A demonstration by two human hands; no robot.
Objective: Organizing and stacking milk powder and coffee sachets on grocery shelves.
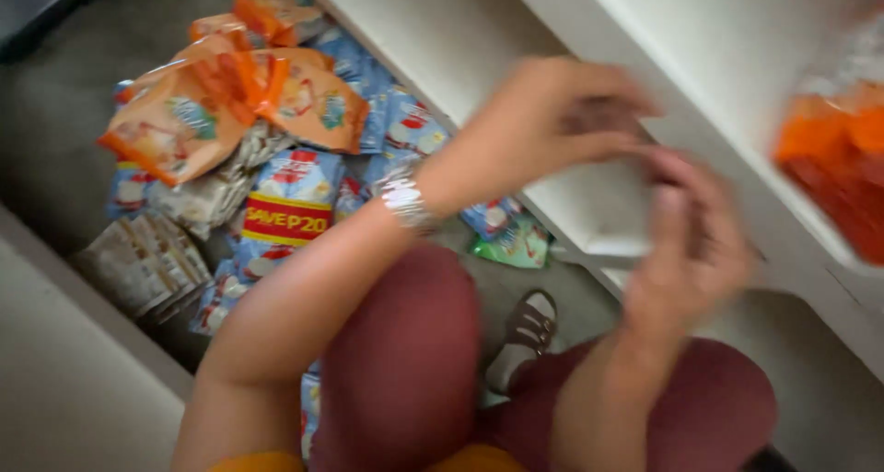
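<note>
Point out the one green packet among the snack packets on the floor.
It is the small green foil packet lying by the foot of the white shelf unit, below the left hand. The other packets in the pile are orange, blue or pale.

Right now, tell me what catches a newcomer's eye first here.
The pile of orange and blue snack packets on the floor at upper left stands out. At centre, the left hand and right hand meet, blurred, before the white shelf. More orange packets sit at right.

grey floor [55, 159], heaped snack packets [276, 150]
</note>
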